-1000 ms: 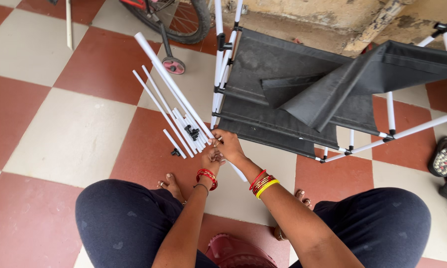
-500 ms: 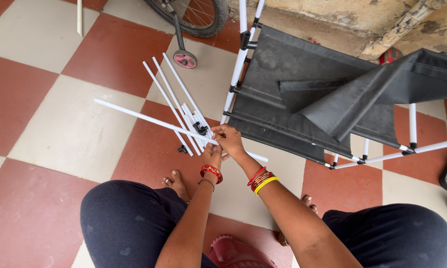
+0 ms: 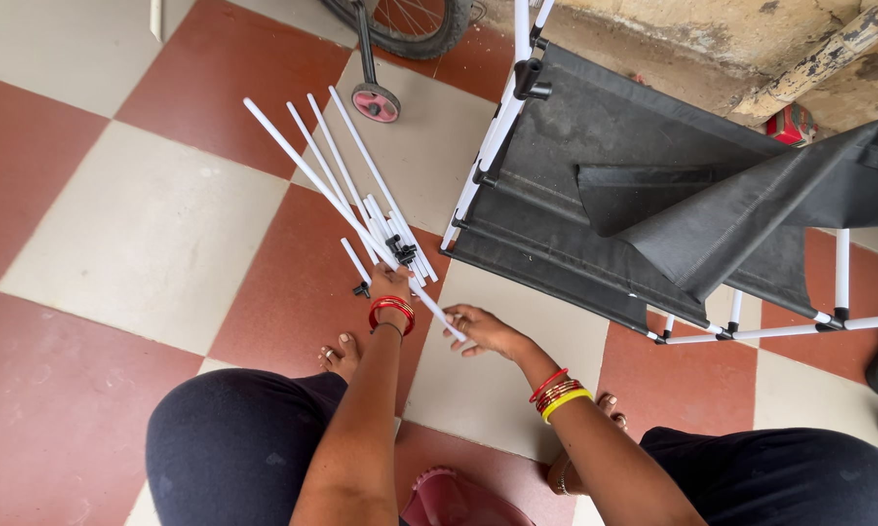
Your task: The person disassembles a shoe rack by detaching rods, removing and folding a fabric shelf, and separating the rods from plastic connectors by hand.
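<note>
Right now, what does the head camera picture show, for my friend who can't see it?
A seated person's left hand holds one long white rod above a pile of white rods on a red-and-cream checkered floor. The right hand is at the rod's near end, beside a black fabric rack.

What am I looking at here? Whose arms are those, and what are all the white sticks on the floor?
The picture comes from a camera worn on a person's head, so you look down at their own arms and knees. The person sits low above a floor of red and cream tiles. Their left hand grips one long white rod, and their right hand is at that rod's near end. Both wrists wear red bangles, and the right has a yellow one too. Just past the hands lies a pile of white rods with small black connectors. To the right stands a frame of white rods covered with black fabric, partly built. At the top you see a bicycle wheel and a small pink side wheel.
</note>
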